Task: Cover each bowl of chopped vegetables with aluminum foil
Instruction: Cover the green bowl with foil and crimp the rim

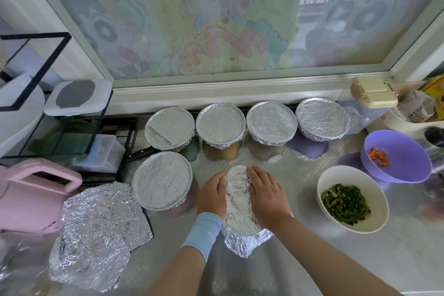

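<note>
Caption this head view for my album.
Left hand and right hand press the foil-wrapped bowl; white bowl and purple bowl lie uncovered.

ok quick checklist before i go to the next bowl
1. foil flat across the top: ok
2. its near edge tucked in: not ok, it flares out loose
3. left hand and right hand pressing the foil: ok
4. spare foil sheets close by: ok
5. white bowl of greens covered: not ok
6. purple bowl covered: not ok
</note>
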`<move>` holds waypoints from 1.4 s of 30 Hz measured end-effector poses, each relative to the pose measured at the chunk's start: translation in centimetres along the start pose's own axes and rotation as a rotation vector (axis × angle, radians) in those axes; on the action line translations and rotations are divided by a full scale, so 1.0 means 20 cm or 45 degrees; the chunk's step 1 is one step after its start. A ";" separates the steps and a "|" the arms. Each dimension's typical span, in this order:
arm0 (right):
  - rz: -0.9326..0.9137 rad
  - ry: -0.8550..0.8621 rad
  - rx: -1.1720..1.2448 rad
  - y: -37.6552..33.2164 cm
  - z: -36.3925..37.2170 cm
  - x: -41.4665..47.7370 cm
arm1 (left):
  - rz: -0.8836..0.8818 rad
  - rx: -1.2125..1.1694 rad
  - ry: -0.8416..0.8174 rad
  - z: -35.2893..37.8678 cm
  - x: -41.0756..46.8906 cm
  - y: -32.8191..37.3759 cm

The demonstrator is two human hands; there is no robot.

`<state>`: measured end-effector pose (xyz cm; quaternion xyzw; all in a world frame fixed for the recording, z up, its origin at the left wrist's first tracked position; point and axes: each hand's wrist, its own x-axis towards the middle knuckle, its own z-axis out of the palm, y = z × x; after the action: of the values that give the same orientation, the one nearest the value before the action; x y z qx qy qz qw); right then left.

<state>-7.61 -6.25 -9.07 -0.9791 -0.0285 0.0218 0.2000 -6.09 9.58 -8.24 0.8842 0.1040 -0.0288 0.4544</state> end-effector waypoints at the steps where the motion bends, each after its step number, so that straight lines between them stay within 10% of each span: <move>1: 0.005 -0.016 0.004 0.00 0.00 0.00 | -0.009 -0.016 0.010 0.00 -0.01 0.00; 15: -0.060 -0.066 -0.032 0.01 -0.02 0.07 | -0.592 -0.508 -0.108 -0.03 0.11 0.06; 24: -0.078 -0.004 -0.087 0.00 -0.01 0.08 | 0.375 0.270 -0.201 0.02 0.14 0.07; 42: 0.235 -0.068 0.347 -0.01 -0.05 0.17 | 0.153 0.124 -0.278 0.03 0.18 0.03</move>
<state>-4.14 -6.25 -8.20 -0.9405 0.0594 0.0697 0.3273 -2.34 9.31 -8.59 0.9016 -0.0008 -0.1025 0.4203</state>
